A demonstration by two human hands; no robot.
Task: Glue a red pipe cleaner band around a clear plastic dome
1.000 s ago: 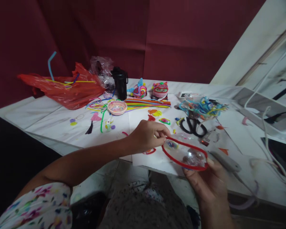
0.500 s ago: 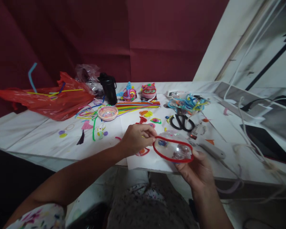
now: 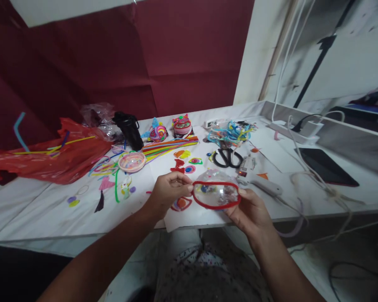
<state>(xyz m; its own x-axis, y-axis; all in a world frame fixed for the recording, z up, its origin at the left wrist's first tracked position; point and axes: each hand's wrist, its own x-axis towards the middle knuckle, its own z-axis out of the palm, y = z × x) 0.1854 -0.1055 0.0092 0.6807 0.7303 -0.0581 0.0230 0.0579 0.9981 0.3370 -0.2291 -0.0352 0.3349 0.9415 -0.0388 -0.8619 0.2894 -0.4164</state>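
A clear, dome-like plastic piece with a red fuzzy rim [image 3: 216, 207] is held between my hands above the table's front edge. My left hand [image 3: 171, 191] pinches the rim's left end between thumb and fingertips. At the right end, my right hand [image 3: 250, 209] grips it with the thumb on the rim and the fingers underneath. Under and beside my left hand lies a red-edged piece with an orange centre [image 3: 181, 204]. Black-handled scissors [image 3: 228, 158] and a grey-white glue gun [image 3: 264, 186] rest beyond my right hand.
Pipe cleaners [image 3: 173, 147], a pink bowl-like piece [image 3: 131, 162] and two colourful figures [image 3: 182, 126] are farther back. At the left are a black bottle [image 3: 129, 131] and a red bag [image 3: 66, 157]. Tangled blue strands [image 3: 229, 133], a black tablet [image 3: 326, 166] and cables are at the right.
The view has shifted and tilted, so the table items appear farther left. The red-rimmed piece is more level, and both hands still hold its ends.
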